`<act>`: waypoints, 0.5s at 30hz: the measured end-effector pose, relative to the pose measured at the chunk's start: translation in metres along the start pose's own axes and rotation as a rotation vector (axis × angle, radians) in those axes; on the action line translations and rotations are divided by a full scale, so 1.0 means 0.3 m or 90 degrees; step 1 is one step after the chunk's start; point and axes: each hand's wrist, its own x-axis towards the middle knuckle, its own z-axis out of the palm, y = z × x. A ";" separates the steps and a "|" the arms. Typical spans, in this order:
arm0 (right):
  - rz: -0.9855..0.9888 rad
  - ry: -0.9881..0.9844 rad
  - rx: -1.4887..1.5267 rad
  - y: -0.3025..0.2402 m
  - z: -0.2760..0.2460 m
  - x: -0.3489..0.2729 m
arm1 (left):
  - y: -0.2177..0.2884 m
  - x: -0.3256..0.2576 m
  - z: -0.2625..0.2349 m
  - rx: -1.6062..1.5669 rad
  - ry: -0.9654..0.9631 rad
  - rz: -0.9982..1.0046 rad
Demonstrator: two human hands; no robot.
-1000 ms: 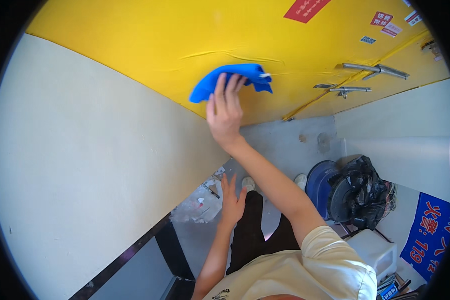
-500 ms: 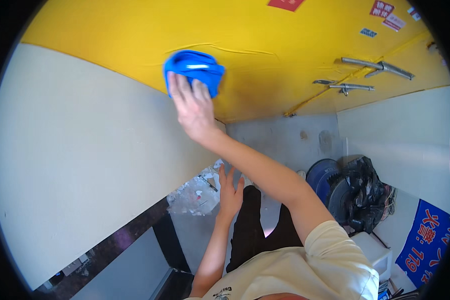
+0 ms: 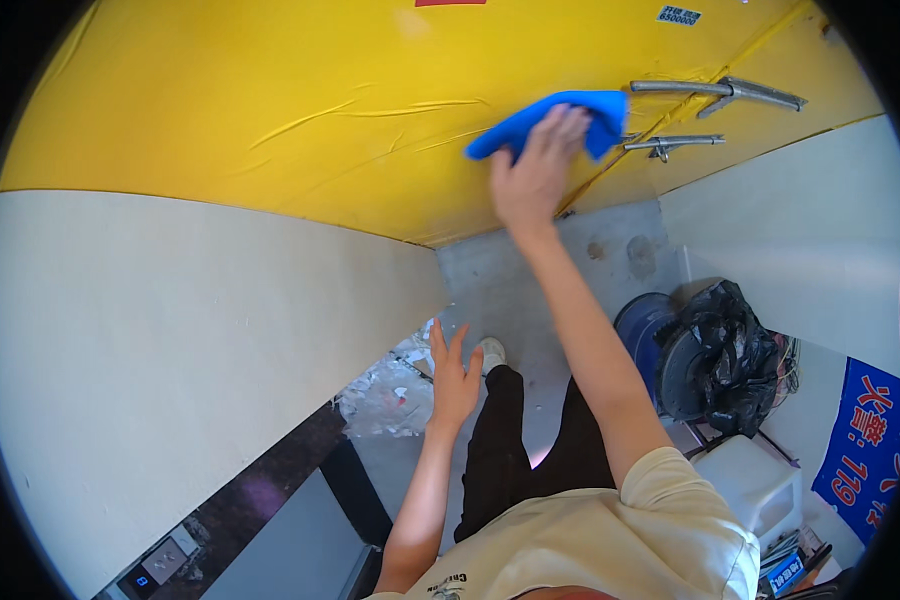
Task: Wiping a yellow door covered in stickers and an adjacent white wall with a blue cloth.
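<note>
One blue cloth (image 3: 515, 130), held by right hand (image 3: 533, 185) against yellow door (image 3: 370, 60), near its lower right corner, left hand (image 3: 455, 388) spread wide.

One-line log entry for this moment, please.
right hand: holding blue cloth against yellow panel, near metal handles | left hand: empty, open

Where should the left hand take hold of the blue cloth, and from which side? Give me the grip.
On the blue cloth, probably pinch the narrow left end, with the left hand coming from the lower left: that end juts out beyond the right hand, which covers part of the middle.
</note>
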 end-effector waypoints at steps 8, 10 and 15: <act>0.152 0.043 0.120 0.211 -0.110 0.099 | -0.070 -0.057 0.004 -0.054 -0.007 -0.021; 0.164 0.035 0.152 0.184 -0.087 0.074 | -0.093 -0.091 0.018 -0.070 -0.026 -0.019; 0.044 0.042 0.183 -0.039 0.008 -0.031 | -0.153 -0.116 -0.016 -0.034 -0.004 -0.010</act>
